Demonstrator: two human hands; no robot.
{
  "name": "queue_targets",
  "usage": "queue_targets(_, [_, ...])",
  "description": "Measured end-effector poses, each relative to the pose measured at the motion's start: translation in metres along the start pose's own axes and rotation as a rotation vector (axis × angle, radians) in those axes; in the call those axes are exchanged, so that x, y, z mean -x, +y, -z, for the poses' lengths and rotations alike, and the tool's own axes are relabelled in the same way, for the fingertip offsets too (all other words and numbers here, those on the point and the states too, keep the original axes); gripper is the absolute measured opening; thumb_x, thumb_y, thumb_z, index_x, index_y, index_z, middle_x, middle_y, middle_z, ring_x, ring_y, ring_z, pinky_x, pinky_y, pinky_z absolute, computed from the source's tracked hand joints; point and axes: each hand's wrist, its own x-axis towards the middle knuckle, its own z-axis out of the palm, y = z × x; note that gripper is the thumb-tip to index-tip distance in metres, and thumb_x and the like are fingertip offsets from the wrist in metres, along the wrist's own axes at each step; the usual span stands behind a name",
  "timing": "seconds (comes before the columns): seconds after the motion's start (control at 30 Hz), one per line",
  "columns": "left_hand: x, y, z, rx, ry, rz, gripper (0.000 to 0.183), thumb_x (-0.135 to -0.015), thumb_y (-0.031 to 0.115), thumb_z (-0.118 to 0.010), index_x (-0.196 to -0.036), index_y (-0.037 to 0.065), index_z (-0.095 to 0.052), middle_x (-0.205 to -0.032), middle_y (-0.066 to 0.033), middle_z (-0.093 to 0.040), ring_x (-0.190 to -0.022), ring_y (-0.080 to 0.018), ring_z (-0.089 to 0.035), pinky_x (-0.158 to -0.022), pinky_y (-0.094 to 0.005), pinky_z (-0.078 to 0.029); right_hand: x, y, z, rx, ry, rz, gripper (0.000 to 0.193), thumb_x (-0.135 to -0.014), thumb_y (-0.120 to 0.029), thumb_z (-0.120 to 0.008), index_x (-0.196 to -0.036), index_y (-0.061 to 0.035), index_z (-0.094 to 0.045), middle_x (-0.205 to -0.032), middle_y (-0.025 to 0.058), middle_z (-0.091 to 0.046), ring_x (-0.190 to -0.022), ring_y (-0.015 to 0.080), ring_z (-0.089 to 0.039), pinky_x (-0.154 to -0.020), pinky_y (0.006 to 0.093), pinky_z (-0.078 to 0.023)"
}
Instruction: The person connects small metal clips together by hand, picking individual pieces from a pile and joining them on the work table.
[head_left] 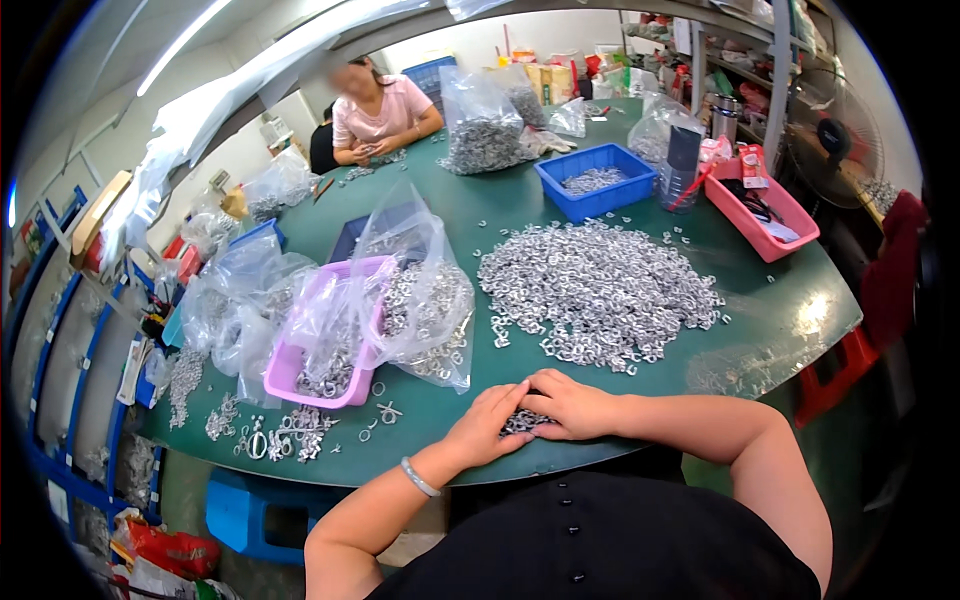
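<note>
At the near edge of the green table, my left hand (487,424) and my right hand (571,405) cup a small heap of grey metal parts (522,421). Their fingertips meet at the far side of the heap, and the fingers curve round it. Just beyond them spreads a large pile of small, ring-like grey metal pieces (600,290). To the left of the pile lies a clear plastic bag (430,300) of similar pieces. It overlaps a pink-purple basin (318,388) that holds more metal parts. My left wrist wears a pale bangle (419,478).
A blue tray (598,205) of parts and a pink-red basket (765,225) stand at the far right, with a dark bottle (680,165) between them. Loose rings and fittings (300,430) lie front left. Across the green table (450,225), another person (375,115) handles parts. A blue stool (235,510) sits below.
</note>
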Motion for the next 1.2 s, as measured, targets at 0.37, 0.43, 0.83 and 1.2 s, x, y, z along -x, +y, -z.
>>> queue_targets(0.37, [-0.002, 0.006, -0.001, 0.058, -0.003, 0.055, 0.073, -0.08, 0.019, -0.074, -0.142, 0.0, -0.039, -0.124, -0.0177, -0.053, -0.113, -0.0362, -0.051, -0.099, -0.043, -0.041, 0.002, -0.001, 0.002, 0.001, 0.033, -0.014, 0.04, -0.08, -0.016, -0.069, -0.115, -0.0051, -0.056, -0.114, 0.0139, -0.052, -0.115, 0.0352, -0.047, -0.101, 0.0429, -0.04])
queue_targets(0.43, [-0.002, 0.005, -0.001, 0.05, 0.015, 0.046, 0.071, -0.08, 0.018, -0.072, -0.141, 0.0, -0.04, -0.122, -0.0172, -0.054, -0.111, -0.0352, -0.052, -0.098, -0.0426, -0.041, 0.0, 0.002, -0.001, 0.0, 0.032, -0.005, 0.039, -0.079, -0.016, -0.069, -0.114, -0.005, -0.056, -0.113, 0.0136, -0.052, -0.115, 0.035, -0.047, -0.101, 0.043, -0.04])
queue_targets(0.83, [-0.005, 0.005, -0.006, 0.015, 0.018, 0.063, 0.069, -0.081, 0.012, -0.068, -0.141, -0.002, -0.039, -0.115, -0.0164, -0.055, -0.106, -0.0343, -0.052, -0.097, -0.0429, -0.04, 0.001, 0.003, -0.001, 0.028, 0.037, -0.01, 0.039, -0.079, -0.016, -0.07, -0.114, -0.0045, -0.058, -0.109, 0.0135, -0.052, -0.106, 0.0336, -0.049, -0.096, 0.0433, -0.04])
queue_targets(1.2, [0.006, 0.029, 0.0, -0.196, 0.01, 0.161, 0.068, -0.078, 0.025, -0.073, -0.135, 0.0, -0.045, -0.129, -0.0179, -0.045, -0.121, -0.0373, -0.043, -0.102, -0.0484, -0.035, 0.006, -0.007, 0.012, 0.152, -0.033, -0.003, 0.056, -0.078, -0.033, -0.074, -0.122, -0.0044, -0.055, -0.126, 0.0166, -0.05, -0.122, 0.0359, -0.043, -0.103, 0.0479, -0.035])
